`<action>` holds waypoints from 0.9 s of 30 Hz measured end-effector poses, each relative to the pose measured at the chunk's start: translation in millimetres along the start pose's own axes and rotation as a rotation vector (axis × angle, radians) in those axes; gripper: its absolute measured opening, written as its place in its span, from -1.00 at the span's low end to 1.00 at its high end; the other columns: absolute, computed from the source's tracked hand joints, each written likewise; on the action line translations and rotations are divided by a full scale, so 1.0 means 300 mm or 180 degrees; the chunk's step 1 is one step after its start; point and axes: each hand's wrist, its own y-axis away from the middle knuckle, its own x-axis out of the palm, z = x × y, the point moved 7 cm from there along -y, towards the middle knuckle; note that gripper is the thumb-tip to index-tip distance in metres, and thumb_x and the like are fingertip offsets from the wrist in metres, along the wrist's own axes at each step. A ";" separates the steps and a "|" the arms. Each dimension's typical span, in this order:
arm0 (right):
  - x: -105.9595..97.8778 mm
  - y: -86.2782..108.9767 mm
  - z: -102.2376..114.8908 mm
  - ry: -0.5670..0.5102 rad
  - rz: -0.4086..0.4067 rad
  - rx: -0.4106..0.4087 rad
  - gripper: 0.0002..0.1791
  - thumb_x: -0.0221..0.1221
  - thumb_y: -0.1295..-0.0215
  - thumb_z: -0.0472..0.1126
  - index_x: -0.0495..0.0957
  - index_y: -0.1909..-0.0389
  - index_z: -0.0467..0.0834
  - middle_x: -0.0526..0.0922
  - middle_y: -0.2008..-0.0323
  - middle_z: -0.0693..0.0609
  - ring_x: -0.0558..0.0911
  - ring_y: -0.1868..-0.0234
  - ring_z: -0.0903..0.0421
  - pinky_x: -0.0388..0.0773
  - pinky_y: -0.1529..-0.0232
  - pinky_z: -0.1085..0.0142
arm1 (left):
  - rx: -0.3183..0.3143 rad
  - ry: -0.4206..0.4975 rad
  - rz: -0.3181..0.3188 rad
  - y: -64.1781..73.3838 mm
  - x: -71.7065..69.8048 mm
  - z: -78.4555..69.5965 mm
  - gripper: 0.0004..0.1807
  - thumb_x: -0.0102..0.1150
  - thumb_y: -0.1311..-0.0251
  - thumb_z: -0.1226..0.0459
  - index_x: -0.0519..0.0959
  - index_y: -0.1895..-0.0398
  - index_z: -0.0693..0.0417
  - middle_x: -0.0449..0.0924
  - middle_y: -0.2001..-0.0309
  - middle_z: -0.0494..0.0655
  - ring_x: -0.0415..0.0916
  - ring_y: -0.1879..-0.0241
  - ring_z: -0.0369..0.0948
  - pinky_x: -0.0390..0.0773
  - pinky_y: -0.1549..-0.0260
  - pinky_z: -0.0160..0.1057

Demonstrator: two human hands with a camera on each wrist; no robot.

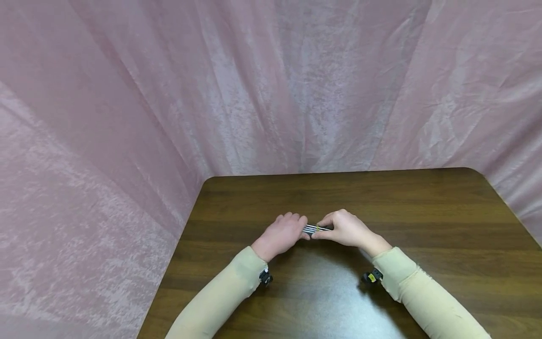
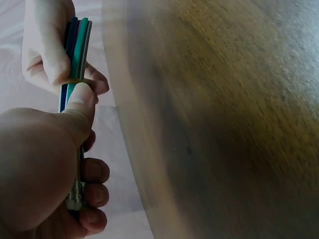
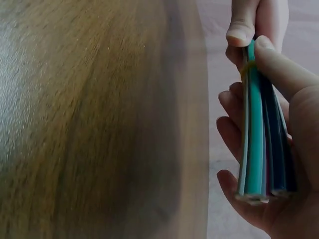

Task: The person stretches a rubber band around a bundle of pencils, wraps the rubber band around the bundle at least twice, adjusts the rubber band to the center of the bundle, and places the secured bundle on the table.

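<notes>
A bundle of slim pencils, green, dark blue and lighter, is held between both hands. Around it runs a thin yellow rubber band. My left hand grips one end of the bundle, its thumb lying along the pencils and its fingers curled underneath. Metal-looking ends show beside the left palm in the left wrist view. My right hand pinches the bundle at the band between thumb and fingers. In the right wrist view the pencils' other ends fan out slightly over the right palm.
A brown wood-grain table with rounded corners lies under the hands. Pink velvet curtains hang behind it and at the sides. Small black wrist cameras sit at the cream sleeves.
</notes>
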 end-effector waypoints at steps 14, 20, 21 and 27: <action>-0.057 0.047 -0.034 0.1155 -0.0244 -0.0145 -0.70 0.59 -0.14 0.06 0.84 0.17 0.03 0.80 0.27 0.19 0.74 0.23 0.09 0.64 0.17 0.06 | -0.0359 0.0311 -0.0046 0.003 0.023 0.098 -0.56 0.19 -0.49 -0.15 0.56 0.01 0.04 0.58 0.24 -0.12 0.56 0.23 -0.13 0.61 0.19 -0.09; -0.059 0.059 -0.057 0.1258 -0.0251 -0.0087 -0.70 0.54 -0.25 -0.02 0.82 0.07 -0.05 0.82 0.23 0.10 0.77 0.21 0.04 0.66 0.14 0.02 | -0.0362 0.0391 -0.0110 -0.014 0.017 0.095 -0.63 0.21 -0.52 -0.07 0.56 -0.03 0.02 0.56 0.16 -0.13 0.54 0.15 -0.13 0.56 0.17 -0.11; -0.060 0.061 -0.065 0.1254 -0.0238 -0.0046 -0.71 0.54 -0.26 -0.02 0.82 0.07 -0.05 0.82 0.22 0.10 0.77 0.20 0.03 0.66 0.15 0.01 | -0.0363 0.0374 -0.0131 -0.018 0.019 0.094 -0.65 0.22 -0.53 -0.05 0.57 -0.04 0.02 0.57 0.14 -0.13 0.54 0.13 -0.13 0.55 0.16 -0.12; -0.063 0.074 -0.127 0.1240 -0.0164 0.0244 -0.69 0.51 -0.29 -0.01 0.81 0.04 -0.08 0.79 0.16 0.04 0.76 0.09 -0.08 0.67 0.10 -0.05 | -0.0389 0.0239 -0.0197 -0.053 0.046 0.087 -0.67 0.25 -0.54 0.02 0.63 -0.17 -0.02 0.61 0.00 -0.12 0.57 -0.03 -0.11 0.54 0.09 -0.10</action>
